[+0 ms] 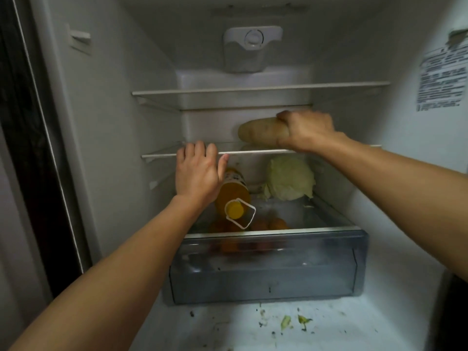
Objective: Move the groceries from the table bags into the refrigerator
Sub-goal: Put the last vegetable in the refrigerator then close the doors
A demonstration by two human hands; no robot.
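Note:
I look into an open refrigerator. My right hand (306, 130) grips the right end of a long pale tan vegetable (260, 131) that lies on the middle glass shelf (162, 155). My left hand (197, 171) rests on that shelf's front edge with fingers curled over it, holding no grocery. Under the shelf, a bottle of orange liquid (234, 196) with a yellow cap lies tilted toward me, partly behind my left hand. A pale green cabbage (291, 178) sits to its right. Several orange fruits (268, 224) lie in the drawer below.
The upper glass shelf (253, 91) is bare. A clear crisper drawer (266, 267) stands pulled forward at the bottom. Leaf scraps and dirt (291, 321) lie on the white floor in front of it. The fridge's dark door edge (30, 148) runs along the left.

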